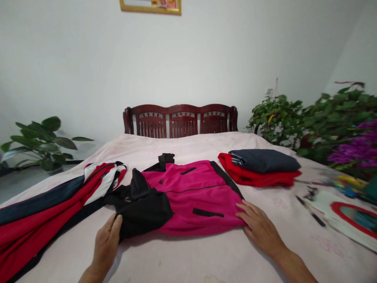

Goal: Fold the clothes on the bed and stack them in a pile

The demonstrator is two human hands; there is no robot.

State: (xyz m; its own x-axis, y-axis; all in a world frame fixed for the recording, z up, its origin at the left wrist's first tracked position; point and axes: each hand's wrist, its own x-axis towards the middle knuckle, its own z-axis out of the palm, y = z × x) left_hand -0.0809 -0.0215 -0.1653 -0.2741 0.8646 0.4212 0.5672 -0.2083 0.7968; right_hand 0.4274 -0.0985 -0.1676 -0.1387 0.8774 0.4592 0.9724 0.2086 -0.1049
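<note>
A magenta and black zip jacket [194, 196] lies front side up on the covered table, its collar to the left and its hem to the right. One black sleeve is folded over near the collar. My left hand [107, 239] is closed on the black shoulder edge, thumb and fingers pinching the cloth. At the other end, my right hand [259, 226] grips the hem corner, fingers on top; the thumb is partly hidden. Left of the jacket lies a red, white and navy garment [73, 196], spread lengthwise.
A folded dark grey garment [265, 160] rests on a folded red one [259, 179] at the right. Beyond them are a knife-like tool [312, 212] and a red-rimmed oval object [353, 216]. Plants [44, 145] flank the table, and a wooden bench [181, 120] stands behind.
</note>
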